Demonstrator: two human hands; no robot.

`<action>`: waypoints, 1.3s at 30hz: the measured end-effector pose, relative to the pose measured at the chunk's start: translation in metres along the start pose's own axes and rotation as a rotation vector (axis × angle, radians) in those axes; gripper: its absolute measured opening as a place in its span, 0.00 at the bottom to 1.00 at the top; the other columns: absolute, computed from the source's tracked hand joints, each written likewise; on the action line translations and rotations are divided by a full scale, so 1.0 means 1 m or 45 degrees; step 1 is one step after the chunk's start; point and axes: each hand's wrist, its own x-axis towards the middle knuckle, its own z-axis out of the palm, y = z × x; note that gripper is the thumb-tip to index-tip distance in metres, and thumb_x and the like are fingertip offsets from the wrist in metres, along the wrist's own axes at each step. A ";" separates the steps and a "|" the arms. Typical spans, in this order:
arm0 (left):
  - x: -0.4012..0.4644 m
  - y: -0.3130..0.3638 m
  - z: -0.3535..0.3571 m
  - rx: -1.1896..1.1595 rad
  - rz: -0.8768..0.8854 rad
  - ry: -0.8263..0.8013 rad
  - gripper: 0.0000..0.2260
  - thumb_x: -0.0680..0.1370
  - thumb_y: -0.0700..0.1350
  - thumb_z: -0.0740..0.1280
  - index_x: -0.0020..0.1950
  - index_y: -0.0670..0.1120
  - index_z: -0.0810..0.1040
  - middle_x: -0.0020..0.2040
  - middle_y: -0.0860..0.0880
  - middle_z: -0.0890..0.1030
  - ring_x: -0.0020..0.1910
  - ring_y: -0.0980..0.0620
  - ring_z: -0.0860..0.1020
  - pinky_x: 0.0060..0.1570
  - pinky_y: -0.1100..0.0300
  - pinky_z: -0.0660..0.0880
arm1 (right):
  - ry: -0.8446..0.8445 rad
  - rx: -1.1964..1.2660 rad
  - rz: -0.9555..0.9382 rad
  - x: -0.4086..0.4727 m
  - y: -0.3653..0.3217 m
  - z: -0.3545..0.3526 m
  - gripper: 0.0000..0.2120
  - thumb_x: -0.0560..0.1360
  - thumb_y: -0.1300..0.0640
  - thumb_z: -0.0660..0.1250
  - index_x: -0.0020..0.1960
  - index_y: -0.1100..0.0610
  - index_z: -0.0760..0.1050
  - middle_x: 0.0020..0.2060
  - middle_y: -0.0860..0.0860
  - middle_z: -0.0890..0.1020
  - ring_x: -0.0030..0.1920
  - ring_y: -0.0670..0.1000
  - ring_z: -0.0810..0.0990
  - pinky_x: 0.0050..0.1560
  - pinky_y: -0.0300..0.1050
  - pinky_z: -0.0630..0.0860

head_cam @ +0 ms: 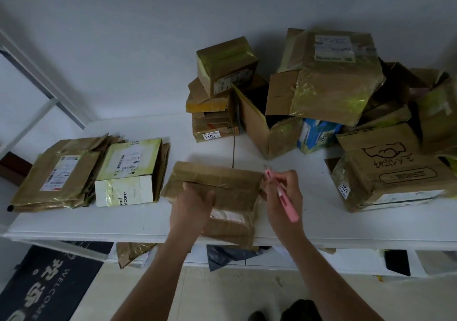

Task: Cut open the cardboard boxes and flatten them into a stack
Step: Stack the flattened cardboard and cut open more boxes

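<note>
Cardboard box, brown and taped point(217, 192), lying at the near edge of the white table point(321, 226), one corner jutting over the rim. Crumpled surface, strips of clear tape across it, a pale worn label on the near face, writing unreadable. Left hand point(191, 208) pressing down on top, thumb spread along the box and fingers hidden behind the hand. Right hand point(284, 197) just beside the box's right end, fingers curled round a pink utility knife point(282, 193), tip pointing up and away near the box's top right corner; blade too small to make out.

Farther left on the table, a stack of flattened brown cardboard boxes point(57, 179) with a white shipping label and barcodes, print too small to read. Touching it on the right, a flattened white-and-green carton point(128, 172) showing "And" and "care" on its near white panel.

Farther back, a pile of small brown boxes point(215, 112), lowest one tagged "5011". Beside it an open brown box point(267, 127) with flaps up, a large taped box with a white label point(329, 73) resting above, and a blue printed carton point(316, 135) under it. At far right, a brown box with black line drawing and characters point(390, 172), sticker reading "351".

Below on the floor, a dark doormat point(49, 283) reading "WELCOME".
</note>
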 end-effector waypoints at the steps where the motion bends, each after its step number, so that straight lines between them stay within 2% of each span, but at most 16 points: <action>1: -0.001 0.000 0.002 0.197 0.012 0.073 0.19 0.80 0.59 0.62 0.59 0.44 0.74 0.48 0.46 0.81 0.43 0.47 0.82 0.42 0.54 0.76 | -0.012 0.034 0.010 0.008 0.002 -0.001 0.06 0.80 0.68 0.61 0.47 0.59 0.68 0.38 0.56 0.80 0.37 0.51 0.82 0.35 0.43 0.80; 2: -0.001 0.000 0.004 0.387 0.072 0.175 0.20 0.79 0.61 0.61 0.58 0.45 0.75 0.53 0.46 0.79 0.50 0.46 0.79 0.50 0.51 0.76 | -0.031 0.056 0.032 0.014 0.005 -0.002 0.03 0.80 0.67 0.61 0.48 0.62 0.69 0.41 0.55 0.81 0.40 0.47 0.82 0.38 0.39 0.79; 3: 0.000 -0.001 0.007 0.521 0.183 0.267 0.22 0.79 0.62 0.59 0.62 0.47 0.74 0.60 0.45 0.76 0.58 0.44 0.75 0.58 0.49 0.72 | -0.049 0.071 0.070 0.017 0.010 -0.004 0.01 0.80 0.67 0.61 0.49 0.64 0.69 0.43 0.55 0.82 0.42 0.45 0.83 0.41 0.39 0.80; 4: 0.001 -0.003 0.010 0.583 0.327 0.299 0.24 0.80 0.63 0.56 0.69 0.49 0.70 0.66 0.44 0.70 0.66 0.42 0.69 0.66 0.47 0.66 | -0.055 0.090 0.116 0.018 0.015 -0.005 0.01 0.80 0.66 0.62 0.50 0.64 0.70 0.44 0.55 0.82 0.44 0.45 0.83 0.44 0.43 0.81; 5: 0.004 -0.006 0.014 0.582 0.455 0.246 0.26 0.81 0.62 0.52 0.76 0.51 0.62 0.73 0.42 0.64 0.74 0.41 0.61 0.72 0.45 0.58 | -0.051 0.116 0.162 0.016 0.019 -0.008 0.02 0.80 0.64 0.62 0.50 0.63 0.70 0.45 0.54 0.83 0.45 0.47 0.84 0.46 0.48 0.82; 7: 0.011 -0.012 0.021 0.474 0.569 0.057 0.31 0.80 0.65 0.42 0.81 0.54 0.47 0.81 0.47 0.49 0.80 0.44 0.44 0.76 0.45 0.42 | -0.029 0.169 0.219 0.008 0.026 -0.013 0.02 0.80 0.62 0.62 0.49 0.60 0.71 0.45 0.52 0.84 0.48 0.50 0.84 0.48 0.55 0.82; 9: 0.021 -0.017 0.026 0.432 0.553 -0.038 0.37 0.74 0.70 0.38 0.80 0.56 0.42 0.81 0.51 0.41 0.79 0.47 0.38 0.76 0.47 0.37 | -0.015 0.203 0.229 -0.004 0.030 -0.018 0.02 0.80 0.61 0.63 0.48 0.56 0.71 0.46 0.53 0.84 0.50 0.52 0.84 0.49 0.56 0.82; 14: 0.034 -0.021 0.025 0.460 0.536 -0.143 0.45 0.68 0.79 0.41 0.79 0.58 0.37 0.79 0.53 0.34 0.78 0.49 0.34 0.75 0.48 0.34 | -0.012 0.213 0.251 -0.016 0.032 -0.017 0.04 0.80 0.61 0.63 0.47 0.54 0.71 0.46 0.51 0.84 0.49 0.54 0.85 0.50 0.57 0.82; 17: 0.032 -0.021 0.022 0.456 0.538 -0.181 0.45 0.68 0.77 0.45 0.79 0.58 0.36 0.79 0.54 0.32 0.77 0.49 0.32 0.75 0.48 0.34 | -0.013 0.169 0.262 -0.015 0.030 -0.014 0.06 0.80 0.61 0.63 0.47 0.52 0.71 0.45 0.51 0.84 0.47 0.56 0.84 0.49 0.62 0.81; 22: 0.031 -0.021 0.019 0.452 0.544 -0.201 0.42 0.75 0.72 0.55 0.79 0.58 0.36 0.78 0.53 0.31 0.77 0.49 0.31 0.75 0.48 0.33 | -0.031 0.081 0.246 -0.013 0.029 -0.009 0.04 0.80 0.59 0.63 0.46 0.54 0.70 0.40 0.56 0.81 0.43 0.63 0.82 0.44 0.67 0.79; 28: 0.030 -0.019 0.021 0.484 0.555 -0.174 0.41 0.75 0.71 0.55 0.79 0.57 0.37 0.79 0.52 0.32 0.77 0.48 0.32 0.75 0.47 0.35 | -0.052 0.014 0.209 -0.015 0.028 -0.010 0.06 0.80 0.64 0.63 0.45 0.58 0.70 0.37 0.57 0.81 0.37 0.61 0.80 0.37 0.52 0.78; 34: 0.030 -0.019 0.021 0.486 0.566 -0.179 0.41 0.76 0.70 0.56 0.79 0.57 0.37 0.79 0.52 0.32 0.78 0.48 0.32 0.75 0.47 0.35 | -0.103 0.028 0.213 -0.029 0.030 -0.013 0.08 0.79 0.66 0.63 0.44 0.57 0.69 0.38 0.50 0.82 0.37 0.48 0.82 0.37 0.34 0.77; 36: 0.031 -0.019 0.021 0.491 0.571 -0.182 0.41 0.76 0.70 0.56 0.79 0.57 0.37 0.79 0.52 0.32 0.77 0.48 0.32 0.74 0.48 0.34 | -0.105 0.007 0.232 -0.033 0.030 -0.013 0.09 0.79 0.66 0.63 0.43 0.56 0.69 0.38 0.49 0.82 0.36 0.46 0.82 0.37 0.33 0.76; 39: 0.030 -0.022 0.020 0.465 0.586 -0.202 0.41 0.76 0.69 0.57 0.79 0.58 0.37 0.79 0.53 0.32 0.77 0.49 0.32 0.74 0.49 0.33 | -0.134 -0.023 0.238 -0.037 0.027 -0.016 0.07 0.79 0.65 0.63 0.45 0.58 0.69 0.38 0.49 0.81 0.35 0.49 0.80 0.35 0.36 0.76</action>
